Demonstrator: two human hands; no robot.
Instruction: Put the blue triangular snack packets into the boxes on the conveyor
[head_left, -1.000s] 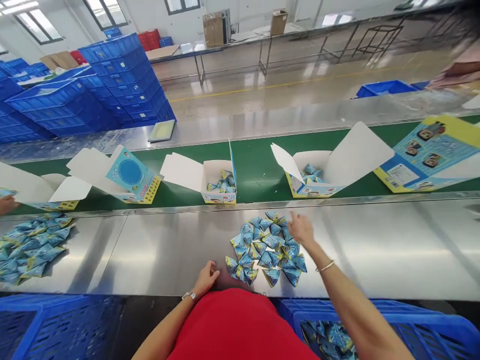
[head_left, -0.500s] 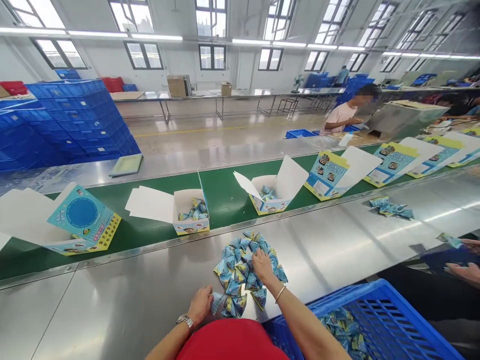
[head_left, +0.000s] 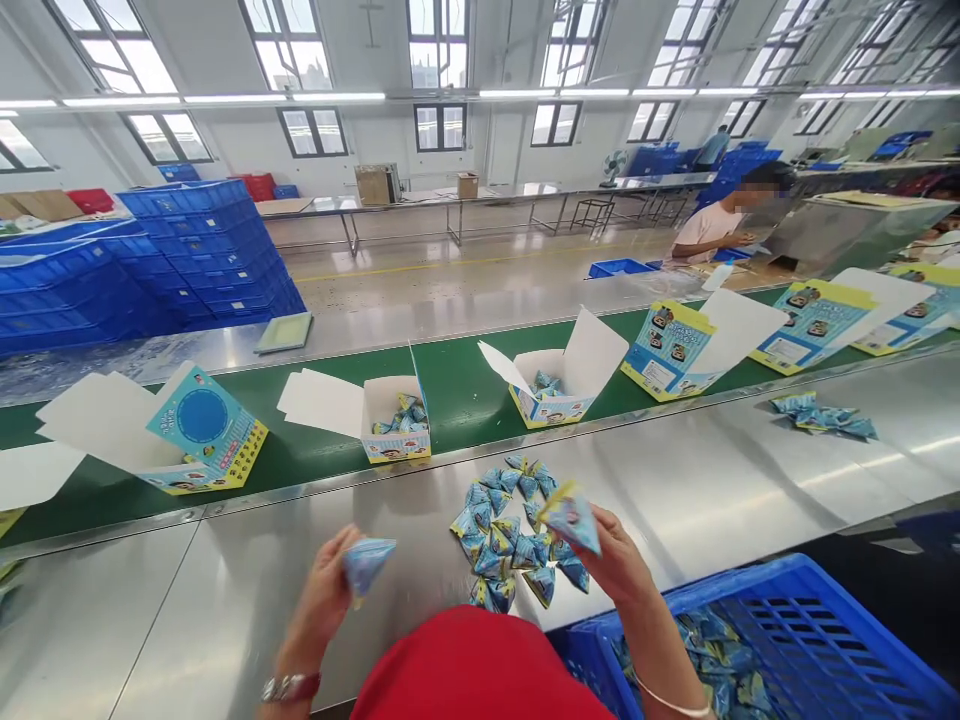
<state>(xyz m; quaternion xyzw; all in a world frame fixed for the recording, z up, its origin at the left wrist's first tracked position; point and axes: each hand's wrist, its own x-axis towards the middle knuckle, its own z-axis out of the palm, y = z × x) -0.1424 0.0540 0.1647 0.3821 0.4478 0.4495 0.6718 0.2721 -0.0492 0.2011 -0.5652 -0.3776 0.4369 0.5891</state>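
Note:
My left hand [head_left: 324,590] is closed on a blue triangular snack packet [head_left: 366,566], raised over the steel table at left. On the right, my right hand [head_left: 621,562] grips another blue and yellow packet [head_left: 571,518] above the pile. Between the hands, a loose pile of packets [head_left: 495,530] lies on the steel surface. Past it, on the green belt, an open carton [head_left: 397,452] with packets inside stands upright. A second open carton [head_left: 553,410] to its right also holds packets.
A blue crate [head_left: 806,600] with more packets sits by my right arm. Several printed cartons [head_left: 667,350] line the green belt [head_left: 465,400]. A small packet group [head_left: 823,416] lies at right. Blue crates [head_left: 202,250] are stacked far left; a co-worker [head_left: 712,225] sits across.
Both hands have lifted off the pile, each now with a packet. My left hand moved left and my right hand moved right. The view has shifted slightly.

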